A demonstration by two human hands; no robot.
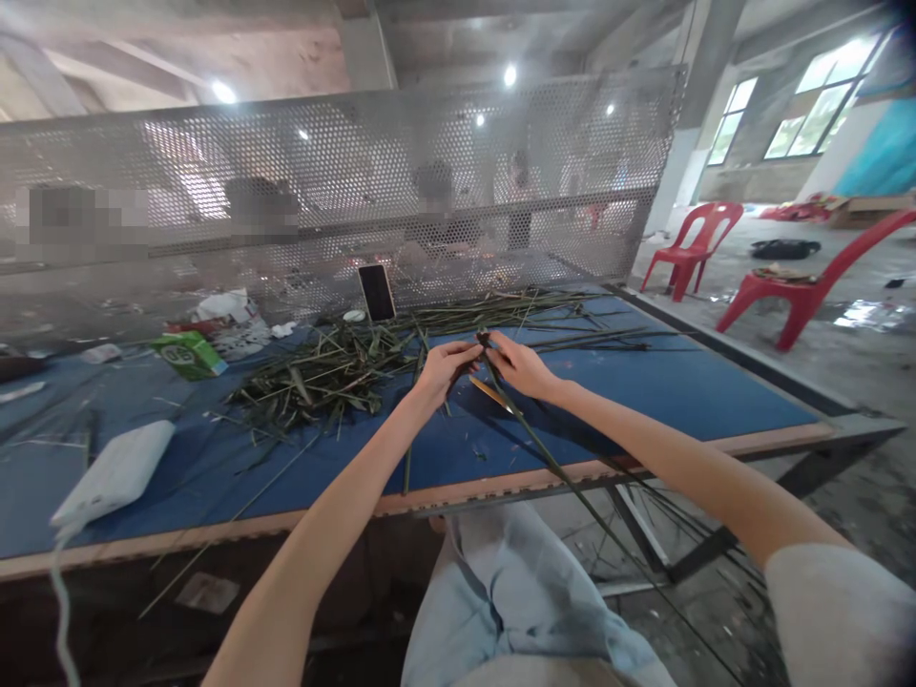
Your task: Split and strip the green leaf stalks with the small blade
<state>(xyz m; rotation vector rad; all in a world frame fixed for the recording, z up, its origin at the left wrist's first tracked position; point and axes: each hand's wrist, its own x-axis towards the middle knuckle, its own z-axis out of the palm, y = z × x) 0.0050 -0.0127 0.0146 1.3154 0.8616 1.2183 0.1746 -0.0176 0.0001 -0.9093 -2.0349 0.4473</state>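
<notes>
My left hand (450, 367) and my right hand (524, 370) meet above the blue table, fingers pinched together around a small dark green bunch (483, 338) of leaf strips. From that bunch a long green leaf strip (548, 458) runs down past the table's front edge towards the lower right. Exactly how the strips cross between my fingertips is too small to make out. Beneath my hands lies a thin yellow tool (491, 392), its kind unclear. Left of my hands is a tangled heap of cut green leaf pieces (322, 377).
More long strips (501, 310) lie along the back of the blue table (679, 386). A phone (377, 292) stands against the perforated metal screen (343, 210). Left are a green box (188, 355) and a white power bank (118, 474) with its cable. Red chairs (693, 246) stand right.
</notes>
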